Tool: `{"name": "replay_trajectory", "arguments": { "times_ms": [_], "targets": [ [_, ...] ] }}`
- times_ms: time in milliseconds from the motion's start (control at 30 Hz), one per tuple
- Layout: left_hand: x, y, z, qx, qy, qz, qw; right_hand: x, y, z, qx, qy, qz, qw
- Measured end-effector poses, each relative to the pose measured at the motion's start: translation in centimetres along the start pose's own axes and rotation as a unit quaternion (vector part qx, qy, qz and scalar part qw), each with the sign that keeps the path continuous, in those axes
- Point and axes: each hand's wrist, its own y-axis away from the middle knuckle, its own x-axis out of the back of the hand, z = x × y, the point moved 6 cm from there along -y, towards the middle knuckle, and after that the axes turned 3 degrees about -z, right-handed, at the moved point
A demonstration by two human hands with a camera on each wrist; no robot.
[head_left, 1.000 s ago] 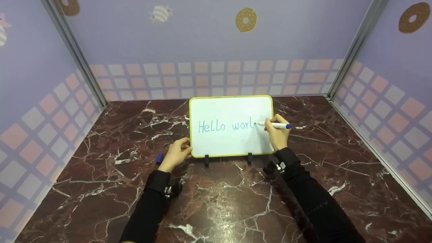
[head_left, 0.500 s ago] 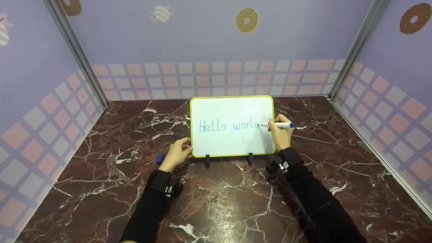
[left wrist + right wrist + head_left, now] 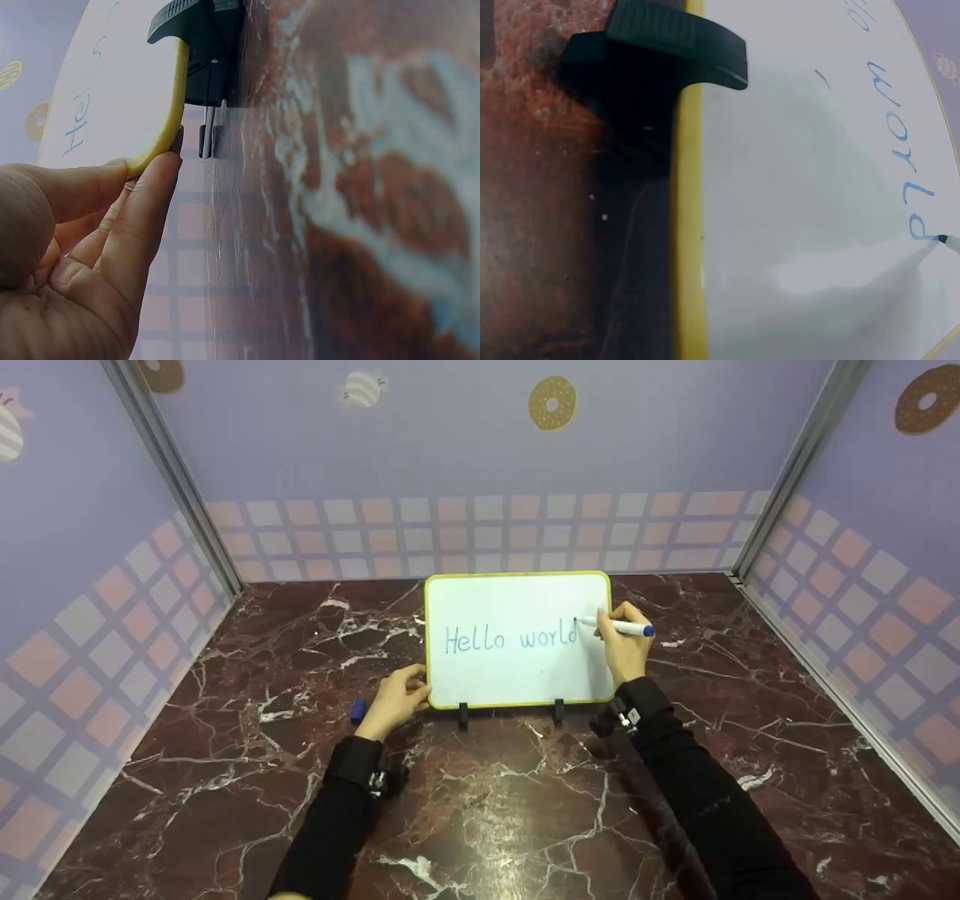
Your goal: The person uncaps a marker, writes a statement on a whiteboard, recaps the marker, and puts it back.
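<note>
A small whiteboard [image 3: 510, 675] with a yellow frame leans upright on a black stand, "Hello world" written across it in blue. My left hand [image 3: 396, 701] pinches its lower left corner; in the left wrist view the thumb and fingers [image 3: 142, 217] grip the yellow edge [image 3: 169, 127]. My right hand [image 3: 624, 649] holds a white marker [image 3: 626, 627] with a blue end. Its dark tip [image 3: 942, 238] is at the top of the stem of the "d" in the right wrist view, where the hand itself is out of sight.
A blue marker cap [image 3: 358, 711] lies on the dark red marble table [image 3: 480, 810], left of the left hand. Two black stand feet [image 3: 463, 715] jut out under the board's lower edge. Patterned panels [image 3: 480, 457] wall in the back and both sides.
The marker in my right hand has gone from the end of the "l" through the round of the "d" and up to the top of its stem. My left hand stays on the corner.
</note>
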Motion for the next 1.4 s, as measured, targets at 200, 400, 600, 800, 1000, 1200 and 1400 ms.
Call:
{"name": "replay_trajectory", "arguments": {
  "times_ms": [200,400,600,800,1000,1200,1400],
  "targets": [
    [0.1,-0.1,0.0,-0.001,0.001,0.005,1.0,0.3,0.5,-0.1,0.004,0.011,-0.015,0.9998],
    [0.2,-0.1,-0.2,0.003,0.008,0.005,0.9999,0.6,1.0,-0.1,-0.004,0.026,-0.029,0.9992],
    [0.2,-0.1,-0.2,0.0,0.012,0.011,0.9999,0.8,1.2,0.1,-0.012,0.052,-0.037,0.9979],
    [0.1,-0.1,-0.2,0.003,0.008,0.01,0.9999,1.1,0.7,0.4,-0.025,0.003,-0.015,0.9996],
    [0.2,0.1,-0.1,-0.004,0.013,0.012,0.9998,1.4,0.3,0.1,-0.021,-0.001,0.001,0.9998],
    [0.1,0.0,-0.1,-0.003,0.009,0.013,0.9999,1.6,0.3,-0.1,-0.015,0.011,-0.006,0.9998],
    [0.1,0.0,0.1,-0.005,0.008,0.004,1.0,1.9,0.0,0.0,-0.008,0.007,0.005,0.9999]
  ]
}}
